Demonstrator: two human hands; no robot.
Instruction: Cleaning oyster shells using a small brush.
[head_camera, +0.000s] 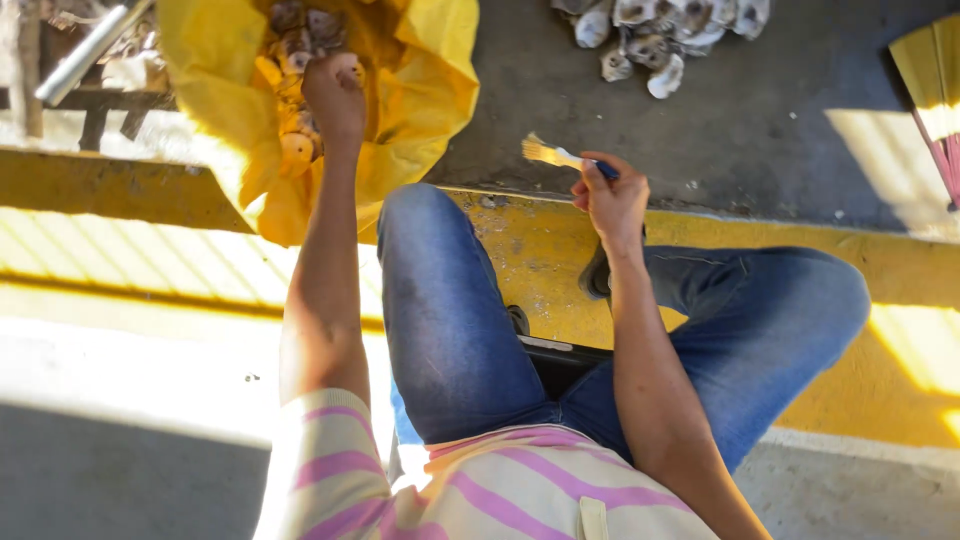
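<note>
My left hand (335, 95) reaches into an open yellow sack (425, 95) at the top left, its fingers closed among the shells (300, 35) piled inside. Whether it grips one I cannot tell. My right hand (612, 200) is shut on a small brush (560, 156) with a dark handle and pale bristles pointing left, held above my right knee. I sit with both legs in blue jeans, knees toward the sack.
A heap of grey shells (660, 35) lies on the dark concrete floor at the top. A yellow painted kerb (110, 190) runs across under my legs. A yellow and pink broom (935, 90) is at the right edge. A metal pipe (85, 50) is at the top left.
</note>
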